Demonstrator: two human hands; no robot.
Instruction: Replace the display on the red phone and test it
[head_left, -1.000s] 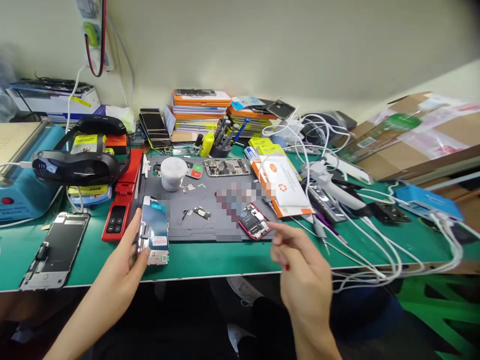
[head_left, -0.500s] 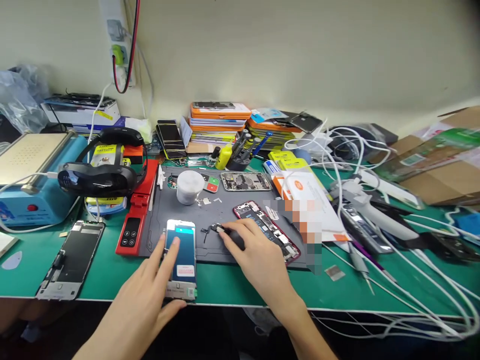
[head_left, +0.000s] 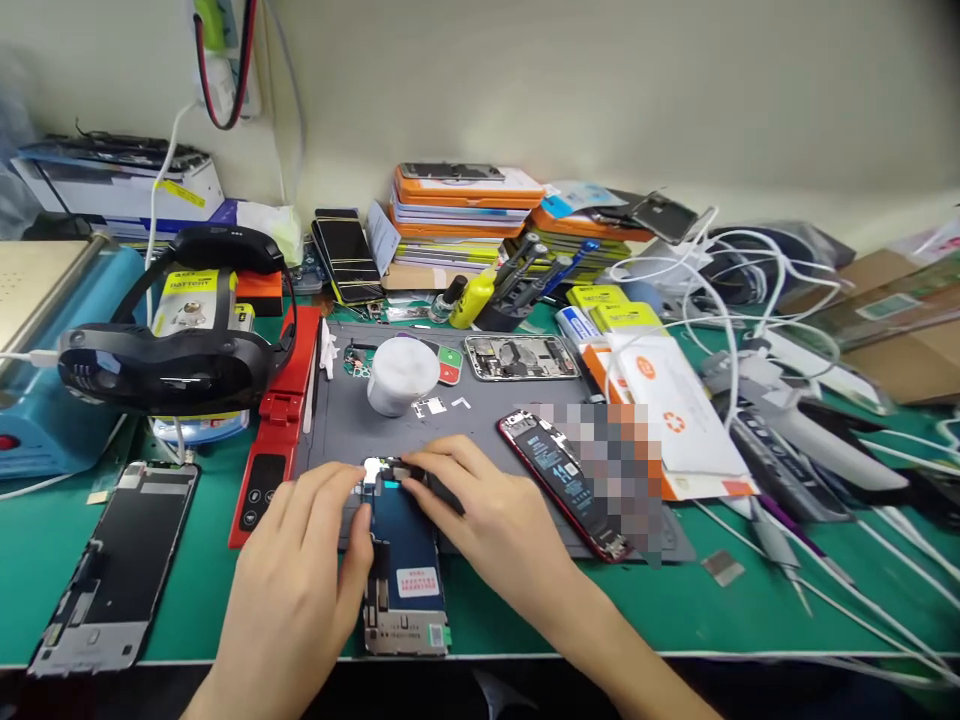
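Observation:
A phone screen assembly (head_left: 409, 540) lies back side up at the mat's front edge, with a blue film and a white sticker on it. My left hand (head_left: 300, 560) grips its upper left edge between thumb and fingers. My right hand (head_left: 487, 520) pinches a small dark flex cable (head_left: 400, 468) at the screen's top end. Something black, partly hidden, sits under the right palm. To the right, an opened red-framed phone (head_left: 562, 480) shows its battery; part of it is blurred out.
A white round tub (head_left: 403, 375) and an opened phone frame (head_left: 523, 358) stand on the grey mat (head_left: 480, 400). Another screen (head_left: 120, 565) lies at left, beside a red tool (head_left: 281, 420) and a black headset (head_left: 172, 360). White boxes (head_left: 667, 410) and cables are at right.
My right hand has moved left from the mat to the screen's top, bringing the small flex cable. My left hand has shifted from lying on the screen to gripping its upper edge. The view has tilted.

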